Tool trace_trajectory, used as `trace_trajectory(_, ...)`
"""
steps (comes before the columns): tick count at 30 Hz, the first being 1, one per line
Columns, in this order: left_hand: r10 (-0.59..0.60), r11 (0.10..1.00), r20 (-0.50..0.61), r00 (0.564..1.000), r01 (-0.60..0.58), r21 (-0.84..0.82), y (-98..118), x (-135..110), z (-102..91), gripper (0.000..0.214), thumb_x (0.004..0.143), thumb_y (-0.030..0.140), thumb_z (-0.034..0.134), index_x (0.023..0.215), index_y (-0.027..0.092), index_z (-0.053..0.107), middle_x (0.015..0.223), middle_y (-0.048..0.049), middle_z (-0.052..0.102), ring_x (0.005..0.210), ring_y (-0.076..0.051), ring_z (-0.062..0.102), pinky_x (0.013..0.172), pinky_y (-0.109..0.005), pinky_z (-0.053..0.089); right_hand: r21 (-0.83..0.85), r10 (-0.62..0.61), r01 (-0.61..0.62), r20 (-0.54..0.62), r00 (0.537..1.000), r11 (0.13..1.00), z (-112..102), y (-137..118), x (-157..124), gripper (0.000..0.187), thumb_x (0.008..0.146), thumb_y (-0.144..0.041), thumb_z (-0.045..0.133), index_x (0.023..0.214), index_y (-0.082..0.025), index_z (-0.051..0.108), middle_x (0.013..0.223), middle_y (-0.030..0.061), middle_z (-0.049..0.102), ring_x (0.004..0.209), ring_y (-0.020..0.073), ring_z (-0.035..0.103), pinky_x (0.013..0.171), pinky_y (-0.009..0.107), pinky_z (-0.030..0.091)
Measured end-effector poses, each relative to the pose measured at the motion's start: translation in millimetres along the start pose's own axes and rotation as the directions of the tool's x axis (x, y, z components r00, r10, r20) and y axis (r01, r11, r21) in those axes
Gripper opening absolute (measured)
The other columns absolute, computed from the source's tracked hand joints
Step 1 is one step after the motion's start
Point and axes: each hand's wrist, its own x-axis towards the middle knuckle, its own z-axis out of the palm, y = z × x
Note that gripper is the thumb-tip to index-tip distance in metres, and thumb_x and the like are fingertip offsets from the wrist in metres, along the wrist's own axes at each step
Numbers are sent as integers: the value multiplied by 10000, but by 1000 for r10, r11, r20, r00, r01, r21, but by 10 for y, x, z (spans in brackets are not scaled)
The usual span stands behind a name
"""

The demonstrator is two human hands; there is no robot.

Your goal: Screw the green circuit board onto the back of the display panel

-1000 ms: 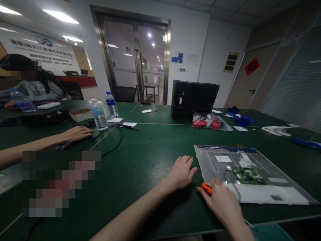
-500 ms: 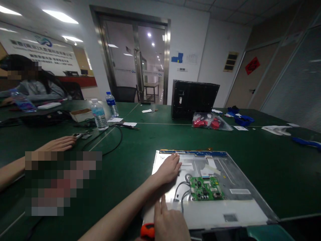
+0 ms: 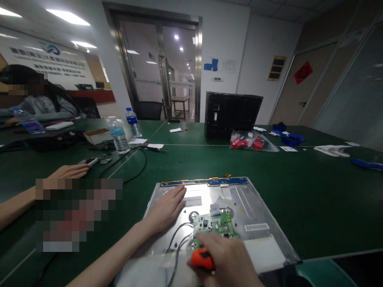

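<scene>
A silver display panel (image 3: pixel 209 197) lies back side up on the green table in front of me. My left hand (image 3: pixel 169 205) rests flat on its left part, fingers stretched toward the blue circuit strip (image 3: pixel 215 182) along the far edge. My right hand (image 3: pixel 229 257) is closed around an orange-and-black handle (image 3: pixel 202 259), seemingly a screwdriver, whose shaft is hidden. That hand is over the near edge of the green circuit board (image 3: pixel 223 221) and covers part of it. Black cables (image 3: pixel 178 247) run from the board toward me. White sheet (image 3: pixel 265 253) covers the panel's near part.
At the left, another person's hand (image 3: pixel 70 171) lies near a small light tool (image 3: pixel 91 161). Water bottles (image 3: pixel 118 135) and a dark cable (image 3: pixel 145 163) are beyond. A black monitor casing (image 3: pixel 233 115) and a bag of red parts (image 3: pixel 253 142) stand at the back.
The panel has shifted left, with my left hand still on it. My right hand, with the orange handle, has moved up and right from the panel's near-left corner to the green circuit board.
</scene>
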Motion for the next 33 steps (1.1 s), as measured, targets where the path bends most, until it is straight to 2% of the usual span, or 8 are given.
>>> trace_trajectory(2,-13,1000,-1,1000,13,2,-61,-81,-34,517,1000,381,327,1414,119,490,1494,-155,450,1368,-282,437,1129,-475,359,15,97,-96,-100,990,995,-244,203,-48,281,837,-354,639,1091,-248,692,1067,79,739,909,278,700,748,334,528)
trace_trajectory(5,-16,1000,11,1000,16,10,-151,-176,-88,544,1006,413,303,1407,102,500,1489,-161,455,1365,-297,440,1126,-484,364,-32,196,-201,-114,974,979,-450,554,-40,288,913,-351,547,1127,-229,696,1077,94,725,934,277,689,790,346,511)
trace_trajectory(9,-2,1000,-4,1000,2,8,-305,-253,-140,535,1002,438,314,1395,143,524,1488,-135,463,1343,-300,471,1118,-483,379,-64,286,-294,-114,951,954,-519,949,80,341,911,-246,529,1224,-199,657,1163,113,676,1025,272,654,869,344,477)
trace_trajectory(12,2,1000,0,1000,-2,9,-411,-287,-175,531,998,437,327,1406,155,517,1488,-119,467,1348,-291,467,1127,-456,371,-8,259,-261,-84,962,965,-501,1085,203,374,912,-270,546,1264,-175,629,1158,118,650,1034,255,633,879,328,461)
trace_trajectory(15,1,1000,-5,1000,-1,13,-480,-317,-205,544,993,461,319,1397,164,529,1477,-114,483,1337,-296,482,1119,-452,385,30,159,-158,-15,987,987,-451,1080,333,397,892,-308,600,1261,-164,625,1094,107,639,974,238,627,855,316,454)
trace_trajectory(23,-37,999,-5,999,37,23,-544,-364,-217,559,990,471,315,1395,151,530,1473,-121,487,1331,-298,488,1118,-455,384,86,30,-31,22,999,996,-319,842,450,110,871,-258,636,902,-174,698,967,66,621,848,199,606,772,294,440)
trace_trajectory(29,-63,998,16,998,63,2,-557,-354,-226,592,983,495,302,1387,128,532,1482,-135,474,1341,-292,475,1124,-445,375,180,-5,0,29,1000,984,-245,755,334,126,793,-206,713,917,-183,713,977,54,650,863,188,619,795,273,448)
trace_trajectory(33,-68,994,-1,998,67,-83,-542,-372,-294,564,976,485,308,1278,125,621,1384,-143,578,1268,-298,547,1086,-438,426,150,-7,7,1,1000,989,-181,768,306,78,814,-128,660,875,-156,700,933,60,665,835,178,619,766,256,439)
